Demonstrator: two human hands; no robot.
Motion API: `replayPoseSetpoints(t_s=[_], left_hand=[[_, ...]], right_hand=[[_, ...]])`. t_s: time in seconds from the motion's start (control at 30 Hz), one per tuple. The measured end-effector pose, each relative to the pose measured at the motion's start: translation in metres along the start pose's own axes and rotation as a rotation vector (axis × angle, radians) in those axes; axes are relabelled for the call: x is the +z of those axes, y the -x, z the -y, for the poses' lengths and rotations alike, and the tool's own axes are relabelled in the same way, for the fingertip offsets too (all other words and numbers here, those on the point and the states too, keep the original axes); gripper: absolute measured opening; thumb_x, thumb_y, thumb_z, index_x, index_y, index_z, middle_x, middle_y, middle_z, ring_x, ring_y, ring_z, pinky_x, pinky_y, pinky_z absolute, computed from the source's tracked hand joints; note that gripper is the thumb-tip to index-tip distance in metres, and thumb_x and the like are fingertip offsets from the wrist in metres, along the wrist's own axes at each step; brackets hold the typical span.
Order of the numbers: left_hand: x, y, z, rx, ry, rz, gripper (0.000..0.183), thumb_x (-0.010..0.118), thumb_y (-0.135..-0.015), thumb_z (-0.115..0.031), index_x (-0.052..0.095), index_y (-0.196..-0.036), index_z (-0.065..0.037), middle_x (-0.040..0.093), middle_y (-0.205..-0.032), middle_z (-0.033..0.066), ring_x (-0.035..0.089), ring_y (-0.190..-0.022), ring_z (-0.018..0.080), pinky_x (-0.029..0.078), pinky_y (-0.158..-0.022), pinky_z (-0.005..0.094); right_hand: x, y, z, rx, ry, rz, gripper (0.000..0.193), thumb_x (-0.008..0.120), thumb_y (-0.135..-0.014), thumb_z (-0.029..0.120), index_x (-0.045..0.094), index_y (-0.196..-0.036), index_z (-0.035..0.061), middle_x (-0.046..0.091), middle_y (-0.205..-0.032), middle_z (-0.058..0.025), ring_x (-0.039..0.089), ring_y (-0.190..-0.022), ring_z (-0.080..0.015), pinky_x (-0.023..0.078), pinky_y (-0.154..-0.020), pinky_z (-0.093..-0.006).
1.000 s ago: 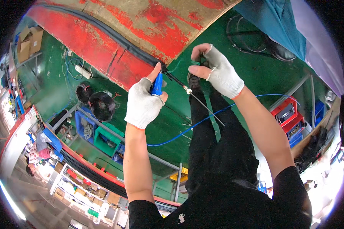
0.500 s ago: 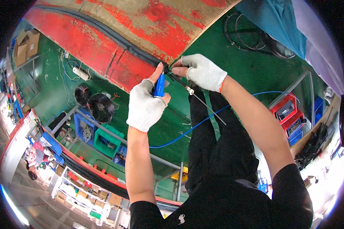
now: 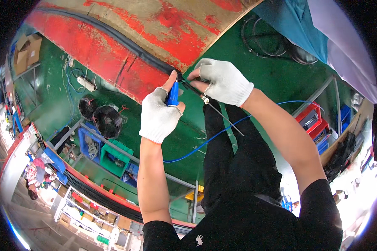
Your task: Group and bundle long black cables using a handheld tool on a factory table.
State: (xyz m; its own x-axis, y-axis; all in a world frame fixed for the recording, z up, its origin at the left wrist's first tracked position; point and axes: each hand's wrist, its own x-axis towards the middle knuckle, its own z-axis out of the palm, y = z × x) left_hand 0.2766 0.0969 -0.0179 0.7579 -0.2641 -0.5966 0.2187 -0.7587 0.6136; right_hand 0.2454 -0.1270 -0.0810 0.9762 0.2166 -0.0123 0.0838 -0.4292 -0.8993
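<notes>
In white fingertip-less gloves, both my hands meet at the near corner of a worn red board. My left hand is closed around a blue-handled tool whose exact kind I cannot make out; its tip points at the end of a thick black cable lying along the board. My right hand pinches a thin dark green strand beside that end. Below the fingers hangs a thin dark cable with a metal fitting. From the fitting a thin grey rod slants down over my legs.
A blue hose curves beneath my arms. Black cable coils and a white power strip lie on the green floor at left. A metal frame holds a green crate. Red bins stand at right.
My right hand has shifted slightly, its fingers a little more curled near the strand. The left hand still grips the blue-handled tool. The whole view has moved a little.
</notes>
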Motion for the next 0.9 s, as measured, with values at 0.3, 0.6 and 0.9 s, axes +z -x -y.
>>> replayPoseSetpoints(t_s=[0.3,0.6,0.9], left_hand=[[-0.003,-0.001,-0.004,-0.011,0.049,0.025,0.077,0.071,-0.076,-0.010,0.059,-0.152,-0.013,0.071,-0.094,0.0156,0.068,-0.077,0.0245,0.054,-0.079,0.0325],[-0.007,0.000,-0.009,-0.001,-0.061,0.035,0.078,0.074,-0.075,-0.010,0.059,-0.151,-0.014,0.069,-0.091,0.0208,0.070,-0.080,0.0327,0.054,-0.080,0.0381],[-0.006,0.002,-0.008,0.037,-0.060,-0.003,0.076,0.074,-0.076,-0.012,0.060,-0.150,-0.014,0.070,-0.094,0.0210,0.072,-0.084,0.0347,0.055,-0.081,0.0398]], right_hand=[[-0.014,-0.033,0.012,-0.114,0.246,0.260,0.020,0.071,-0.088,0.023,0.076,-0.098,0.0060,0.070,-0.091,-0.0164,0.071,-0.089,-0.0391,0.059,-0.080,-0.0479],[-0.011,-0.051,0.036,0.014,0.505,0.438,0.021,0.073,-0.084,0.024,0.071,-0.092,0.0039,0.067,-0.096,-0.0168,0.071,-0.089,-0.0396,0.058,-0.077,-0.0484],[0.001,-0.038,0.030,-0.052,0.340,0.261,0.020,0.071,-0.077,0.020,0.069,-0.087,0.0025,0.065,-0.092,-0.0180,0.070,-0.087,-0.0396,0.058,-0.075,-0.0480]])
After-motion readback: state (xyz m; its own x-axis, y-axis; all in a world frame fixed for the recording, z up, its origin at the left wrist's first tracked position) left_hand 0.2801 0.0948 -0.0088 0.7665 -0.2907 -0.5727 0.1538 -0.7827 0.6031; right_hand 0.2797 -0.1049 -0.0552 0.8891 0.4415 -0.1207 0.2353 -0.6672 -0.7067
